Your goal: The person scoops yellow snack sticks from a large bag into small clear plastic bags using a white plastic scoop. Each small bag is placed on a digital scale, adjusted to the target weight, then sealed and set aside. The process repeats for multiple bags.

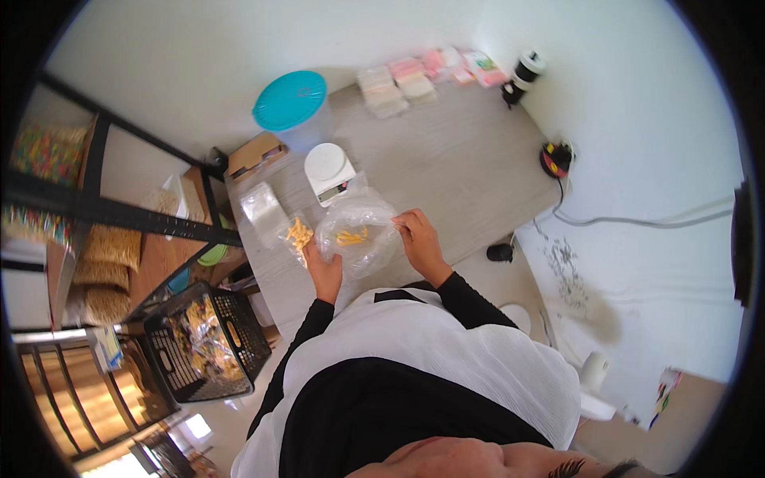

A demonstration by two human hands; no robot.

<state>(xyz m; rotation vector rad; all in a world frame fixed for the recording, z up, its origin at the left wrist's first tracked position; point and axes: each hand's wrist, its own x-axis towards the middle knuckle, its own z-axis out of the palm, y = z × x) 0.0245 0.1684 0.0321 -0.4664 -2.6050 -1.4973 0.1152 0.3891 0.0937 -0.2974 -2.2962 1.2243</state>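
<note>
A large clear plastic bag (pixel 362 259) lies with its mouth spread on the table in front of me, and some yellow stick-shaped snacks (pixel 351 237) rest inside. My right hand (pixel 420 241) pinches the bag's right rim between thumb and fingers. On the other side, my left hand (pixel 324 275) rests against the bag's left edge, thumb and fingers apart. Just beyond its fingertips is a small clear packet of yellow snacks (pixel 298 233), close to or touching them. Behind the bag stands a white kitchen scale (pixel 327 167), its display facing me. A stack of clear plastic bags (pixel 264 209) lies left of it.
A tub with a turquoise lid (pixel 292 99) and a cardboard box (pixel 256 154) stand at the back left. Packs of plastic bags (pixel 382 89) line the wall. A black crate of packaged snacks (pixel 203 342) is lower left, beside a shelf (pixel 143 275). A cable (pixel 637 221) crosses the right wall.
</note>
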